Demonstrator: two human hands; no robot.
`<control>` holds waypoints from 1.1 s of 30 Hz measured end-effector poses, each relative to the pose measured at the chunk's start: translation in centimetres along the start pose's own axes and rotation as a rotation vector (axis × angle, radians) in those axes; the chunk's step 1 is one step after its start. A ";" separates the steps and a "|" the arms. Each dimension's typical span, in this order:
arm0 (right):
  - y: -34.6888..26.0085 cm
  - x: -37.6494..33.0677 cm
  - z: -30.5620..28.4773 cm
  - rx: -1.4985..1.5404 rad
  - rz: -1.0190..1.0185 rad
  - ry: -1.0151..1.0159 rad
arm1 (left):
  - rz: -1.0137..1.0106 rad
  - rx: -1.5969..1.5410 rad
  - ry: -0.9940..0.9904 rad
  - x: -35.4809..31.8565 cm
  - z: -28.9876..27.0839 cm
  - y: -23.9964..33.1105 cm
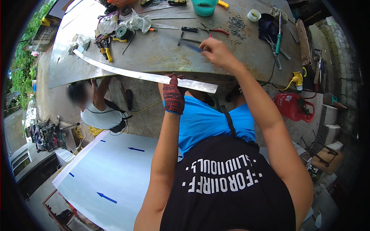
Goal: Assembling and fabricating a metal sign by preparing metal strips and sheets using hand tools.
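A long, narrow strip of shiny sheet metal [119,71] runs along the near edge of the table, its right end sticking out past the edge. My left hand [174,96], in a red and black work glove, is closed around this strip near its right end. Bare and raised over the table, my right hand [219,54] is closed on a blurred tool with a blue part [195,47]; motion smears its shape. Just beyond that hand lie a small hammer [189,40] and pliers with red handles [219,31].
Snips with yellow handles [105,52], a green bowl [204,8], scattered rivets [237,29] and a soldering iron [278,42] are on the metal table [154,57]. A person [101,109] crouches at left. A red gas cylinder [290,106] stands at right. Behind me lies a large pale sheet [119,173].
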State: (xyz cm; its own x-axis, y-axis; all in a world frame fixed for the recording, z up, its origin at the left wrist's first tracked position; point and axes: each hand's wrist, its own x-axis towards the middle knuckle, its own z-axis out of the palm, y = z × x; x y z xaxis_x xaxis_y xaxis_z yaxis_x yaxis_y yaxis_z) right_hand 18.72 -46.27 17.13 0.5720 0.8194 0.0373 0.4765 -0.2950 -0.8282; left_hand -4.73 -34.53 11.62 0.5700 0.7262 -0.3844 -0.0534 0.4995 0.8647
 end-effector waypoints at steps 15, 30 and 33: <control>-0.6 -9.6 -7.1 0.955 0.153 0.633 | -0.122 -0.139 0.017 -0.5 3.2 4.2; -0.6 -10.1 -3.5 1.034 0.271 0.667 | -0.104 -0.120 0.044 -1.4 3.4 5.3; -0.4 -10.0 -3.7 1.025 0.288 0.716 | -0.109 -0.161 0.035 -1.7 2.9 5.1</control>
State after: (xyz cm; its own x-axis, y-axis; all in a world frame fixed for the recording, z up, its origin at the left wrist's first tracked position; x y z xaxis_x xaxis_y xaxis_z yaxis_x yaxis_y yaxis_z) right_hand 15.29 -56.21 19.14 0.9499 0.2497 -0.1880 -0.2707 0.3564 -0.8943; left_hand -3.55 -34.55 17.64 0.5511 0.6784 -0.4859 -0.1256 0.6430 0.7555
